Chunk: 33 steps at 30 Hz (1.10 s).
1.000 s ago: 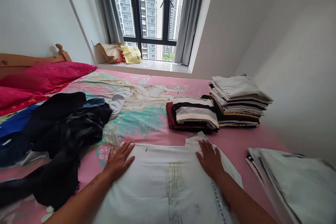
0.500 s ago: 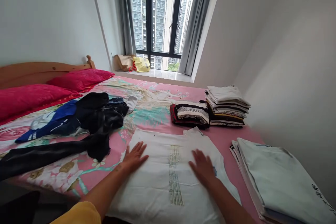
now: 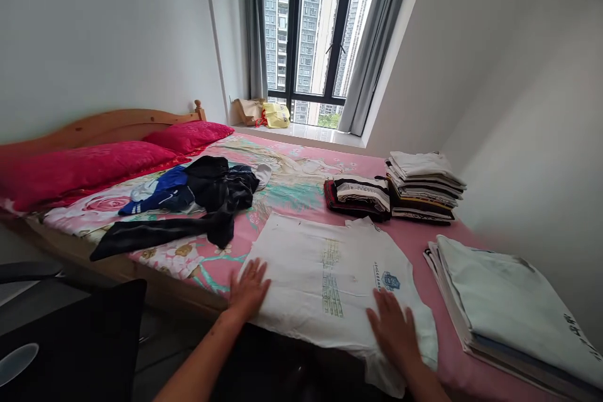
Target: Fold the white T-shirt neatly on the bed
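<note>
A white printed T-shirt (image 3: 301, 264) lies spread over the near edge of the bed, its lower edge hanging a little over the side. Columns of faded green print run down its middle, and a blue crest shows to the right. My left hand (image 3: 249, 289) rests with fingers spread at the shirt's left edge. On the lower right part of the shirt lies my right hand (image 3: 393, 326), palm down and fingers apart, just below the crest. Neither hand grips the cloth.
Folded clothes stand in a tall stack (image 3: 424, 188) and a low stack (image 3: 360, 198) beyond the shirt. Large folded pale garments (image 3: 509, 301) lie at right. A dark clothes heap (image 3: 211, 188) is at left. Near the bed's left side stands a black chair (image 3: 85, 339).
Both hands have slid down the shirt toward me, and the blue crest is now uncovered. The view has shifted left, showing more of the floor and chair.
</note>
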Available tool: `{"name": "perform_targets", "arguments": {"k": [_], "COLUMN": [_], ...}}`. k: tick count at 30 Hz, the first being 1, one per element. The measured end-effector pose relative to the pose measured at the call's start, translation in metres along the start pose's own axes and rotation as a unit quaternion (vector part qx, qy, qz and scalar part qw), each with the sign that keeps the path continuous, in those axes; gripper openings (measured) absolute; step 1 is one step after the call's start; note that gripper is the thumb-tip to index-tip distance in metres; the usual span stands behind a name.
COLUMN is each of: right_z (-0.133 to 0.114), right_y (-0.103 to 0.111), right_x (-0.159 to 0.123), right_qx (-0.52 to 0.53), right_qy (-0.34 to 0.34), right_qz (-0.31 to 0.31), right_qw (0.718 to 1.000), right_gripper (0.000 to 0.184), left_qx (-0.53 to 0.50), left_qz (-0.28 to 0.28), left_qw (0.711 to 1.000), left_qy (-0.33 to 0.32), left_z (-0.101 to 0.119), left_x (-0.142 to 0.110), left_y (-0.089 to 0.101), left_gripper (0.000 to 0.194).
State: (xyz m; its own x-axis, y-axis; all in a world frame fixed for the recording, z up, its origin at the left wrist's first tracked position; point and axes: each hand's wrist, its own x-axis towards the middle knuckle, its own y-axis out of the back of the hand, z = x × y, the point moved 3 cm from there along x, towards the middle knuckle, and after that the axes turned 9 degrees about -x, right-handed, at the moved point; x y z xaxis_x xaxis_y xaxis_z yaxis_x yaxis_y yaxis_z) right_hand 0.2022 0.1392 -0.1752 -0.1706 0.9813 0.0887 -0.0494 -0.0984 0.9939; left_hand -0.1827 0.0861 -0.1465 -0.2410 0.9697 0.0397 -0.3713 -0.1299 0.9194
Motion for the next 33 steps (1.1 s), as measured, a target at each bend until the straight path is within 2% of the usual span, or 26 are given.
{"name": "perform_targets", "arguments": {"k": [2,4,6,7,8,10,12,14,16,18,21,26,30,33], "right_z": [0.046,0.079,0.091,0.09,0.086,0.071,0.056,0.047,0.049,0.055,0.06,0.05,0.045,0.042], "right_y": [-0.012,-0.018,-0.02,-0.02,-0.022,-0.029,-0.04,-0.047,-0.047,-0.041,-0.03,-0.027,-0.025,-0.021], "right_x": [-0.023,-0.043,-0.064,-0.076,-0.088,-0.11,-0.125,-0.128,-0.123,-0.115,-0.105,-0.111,-0.126,-0.138], "right_qx": [0.018,0.068,0.152,0.202,0.249,0.342,0.441,0.549,0.614,0.647,0.679,0.688,0.718,0.733], "right_qy": [-0.066,-0.1,-0.131,-0.154,-0.19,-0.267,-0.316,-0.322,-0.33,-0.322,-0.282,-0.266,-0.264,-0.239], "right_qz": [0.039,0.088,0.138,0.158,0.177,0.193,0.173,0.124,0.091,0.065,0.032,-0.016,-0.02,-0.056], "right_qw": [0.997,0.989,0.97,0.954,0.933,0.88,0.822,0.761,0.712,0.688,0.677,0.675,0.644,0.634], "right_gripper": [0.064,0.068,0.073,0.075,0.078,0.082,0.085,0.084,0.078,0.068,0.057,0.057,0.057,0.051], "left_qx": [-0.02,-0.087,-0.205,-0.282,-0.363,-0.508,-0.594,-0.62,-0.625,-0.629,-0.625,-0.641,-0.666,-0.669], "left_qz": [0.081,0.17,0.262,0.295,0.31,0.287,0.228,0.175,0.118,0.049,-0.026,-0.028,-0.005,0.02], "left_qw": [0.993,0.976,0.934,0.899,0.857,0.773,0.723,0.717,0.73,0.737,0.733,0.709,0.677,0.673], "left_qy": [0.086,0.107,0.133,0.161,0.195,0.251,0.269,0.264,0.25,0.243,0.267,0.294,0.314,0.316], "left_z": [-0.04,-0.068,-0.08,-0.082,-0.082,-0.077,-0.073,-0.075,-0.083,-0.092,-0.106,-0.115,-0.112,-0.11], "left_x": [-0.021,-0.041,-0.06,-0.07,-0.078,-0.09,-0.092,-0.086,-0.076,-0.067,-0.065,-0.076,-0.078,-0.077], "left_y": [0.013,0.022,0.022,0.018,0.01,-0.008,-0.021,-0.025,-0.026,-0.027,-0.033,-0.042,-0.05,-0.055], "left_gripper": [0.048,0.045,0.044,0.046,0.05,0.058,0.058,0.055,0.054,0.053,0.049,0.039,0.031,0.022]}}
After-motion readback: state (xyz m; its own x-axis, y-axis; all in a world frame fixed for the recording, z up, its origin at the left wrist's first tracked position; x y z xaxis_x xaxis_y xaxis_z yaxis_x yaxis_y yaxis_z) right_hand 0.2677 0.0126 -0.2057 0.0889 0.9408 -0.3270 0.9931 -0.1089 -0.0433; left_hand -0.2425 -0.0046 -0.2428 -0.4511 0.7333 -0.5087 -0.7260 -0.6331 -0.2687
